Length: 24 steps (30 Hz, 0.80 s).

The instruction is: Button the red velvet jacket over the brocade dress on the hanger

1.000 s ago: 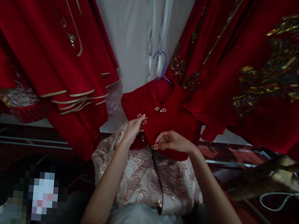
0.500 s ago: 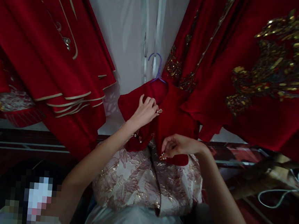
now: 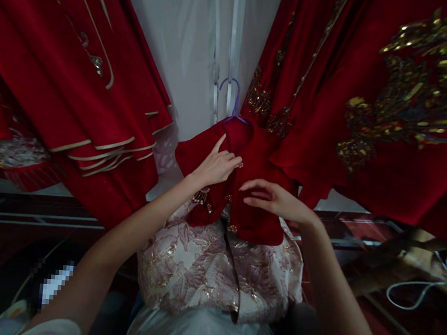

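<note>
Your left hand (image 3: 218,168) is at the neckline near the middle of the frame, pinching the top clasp (image 3: 241,165) between fingertips pressed together, with one finger lifted and pointing up. Your right hand (image 3: 270,197) is just right of centre, with its thumb and fingers spread apart and a gap between them; it is over the front panel, and you cannot tell from here whether the fingertips touch the cloth. The red jacket (image 3: 259,225) lies in the middle of the frame, its front parted toward the bottom. A purple hanger (image 3: 235,106) sits in its collar, the hook pointing up. Below your hands, a middle clasp (image 3: 228,197) and a lower clasp (image 3: 232,229) show along the front opening, and a beaded tassel (image 3: 201,195) hangs beside your left wrist.

Under the jacket, you have a pale floral brocade (image 3: 184,263) with metallic threads spread across the lower centre, a dark line running down it. Red garments with light piping (image 3: 135,97) fill the upper left; at upper right, a red garment (image 3: 318,160) carries gold sequin embroidery (image 3: 421,96). A grey wall (image 3: 173,22) shows between them. A looped white cord (image 3: 413,282) is at lower right, above the dark red floor (image 3: 385,327).
</note>
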Available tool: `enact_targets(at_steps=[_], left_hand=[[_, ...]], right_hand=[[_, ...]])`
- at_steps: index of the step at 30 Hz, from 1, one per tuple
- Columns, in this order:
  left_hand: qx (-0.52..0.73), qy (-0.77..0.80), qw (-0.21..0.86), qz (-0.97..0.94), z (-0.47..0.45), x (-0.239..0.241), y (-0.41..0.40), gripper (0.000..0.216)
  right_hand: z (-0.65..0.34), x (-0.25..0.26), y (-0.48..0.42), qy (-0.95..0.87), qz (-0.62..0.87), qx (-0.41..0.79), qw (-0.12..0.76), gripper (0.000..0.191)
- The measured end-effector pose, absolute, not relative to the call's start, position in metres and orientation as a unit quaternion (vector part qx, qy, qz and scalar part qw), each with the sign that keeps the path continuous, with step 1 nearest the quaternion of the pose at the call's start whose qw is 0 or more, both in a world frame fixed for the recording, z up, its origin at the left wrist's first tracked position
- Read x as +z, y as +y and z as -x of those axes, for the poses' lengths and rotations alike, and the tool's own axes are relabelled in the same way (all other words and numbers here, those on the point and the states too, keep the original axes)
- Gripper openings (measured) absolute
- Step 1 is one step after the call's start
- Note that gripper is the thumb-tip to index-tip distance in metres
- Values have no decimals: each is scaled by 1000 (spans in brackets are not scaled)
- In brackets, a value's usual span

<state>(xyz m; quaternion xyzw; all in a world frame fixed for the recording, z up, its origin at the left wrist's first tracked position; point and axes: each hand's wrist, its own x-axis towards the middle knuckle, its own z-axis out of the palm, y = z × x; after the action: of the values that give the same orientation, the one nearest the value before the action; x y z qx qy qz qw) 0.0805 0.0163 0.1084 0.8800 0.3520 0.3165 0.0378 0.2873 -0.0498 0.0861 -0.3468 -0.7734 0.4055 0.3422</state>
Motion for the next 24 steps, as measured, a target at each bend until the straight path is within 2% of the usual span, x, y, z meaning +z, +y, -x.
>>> enact_targets(at_steps=[3,5,7,9,12,14,18,24], left_hand=[[318,347,11,-882,-83,106,16,20],[305,364,-15,-880,-86,103,16,25],[264,419,-36,-868,-88,99,15,25],[194,496,-61,-844,-86,95,16,17],[96,600,-117,-786,-71,95,24,13],[81,642,-152,-747,-55,102,33,15],[101,667,-166,-720,-24,129,48,22],[26,718,-132,-683,-13,154,42,43]], right_hand=[[-268,95,-36,-707,373,275,535,37],[-248,102,-24,-670,363,268,589,40],[-229,104,-14,-661,365,329,567,46],[-214,101,-8,-635,433,340,542,61],[-210,90,-3,-603,564,216,522,89],[-220,85,-1,-603,608,113,504,96],[-261,94,9,-596,655,-29,464,78],[-311,117,23,-617,691,-36,376,61]])
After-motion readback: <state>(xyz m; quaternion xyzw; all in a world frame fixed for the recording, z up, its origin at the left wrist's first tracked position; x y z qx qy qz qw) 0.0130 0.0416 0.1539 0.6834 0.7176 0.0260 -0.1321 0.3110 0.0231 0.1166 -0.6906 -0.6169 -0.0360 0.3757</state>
